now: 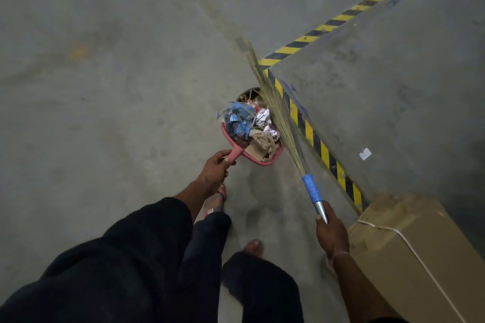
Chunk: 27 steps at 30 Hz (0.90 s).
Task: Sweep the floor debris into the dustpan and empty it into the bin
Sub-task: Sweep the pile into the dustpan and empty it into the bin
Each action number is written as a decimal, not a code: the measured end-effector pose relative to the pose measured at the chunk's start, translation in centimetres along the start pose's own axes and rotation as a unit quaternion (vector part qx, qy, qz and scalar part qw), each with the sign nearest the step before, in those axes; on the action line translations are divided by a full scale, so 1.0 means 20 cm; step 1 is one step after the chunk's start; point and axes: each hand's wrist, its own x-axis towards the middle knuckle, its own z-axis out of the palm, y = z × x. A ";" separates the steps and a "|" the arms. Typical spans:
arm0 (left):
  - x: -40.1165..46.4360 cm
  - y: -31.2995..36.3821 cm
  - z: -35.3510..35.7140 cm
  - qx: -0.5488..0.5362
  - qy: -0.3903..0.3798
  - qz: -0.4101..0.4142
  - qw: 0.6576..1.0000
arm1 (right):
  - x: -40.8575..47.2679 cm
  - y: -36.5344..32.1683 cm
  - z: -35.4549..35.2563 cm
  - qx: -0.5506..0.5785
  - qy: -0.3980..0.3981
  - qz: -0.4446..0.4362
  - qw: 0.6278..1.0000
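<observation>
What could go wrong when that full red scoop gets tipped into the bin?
The dustpan is heaped high with debris, so crumpled bits could slide off the sides and miss the dark bin, which mostly hides beneath it. The left hand holds only the thin handle, so the load might wobble. The broom in the right hand leans over the pile and could knock paper out.

Head-worn view, steeply downward, floor [105,86]

— What's lying over on the right?
— A cardboard box [417,257], sitting on the concrete floor [105,86] just beside the yellow-and-black hazard tape [312,126].
— Anything past the tape?
— A small white scrap [365,153] is lying there.
</observation>
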 end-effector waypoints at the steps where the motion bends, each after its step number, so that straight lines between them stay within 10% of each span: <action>1: 0.09 0.02 0.03 0.005 0.002 -0.004 1.000 | 0.09 -0.02 0.02 -0.006 0.004 0.005 1.000; 27: 0.81 0.43 0.27 0.142 0.016 -0.016 0.990 | 0.47 -0.09 0.06 0.007 -0.058 -0.021 0.998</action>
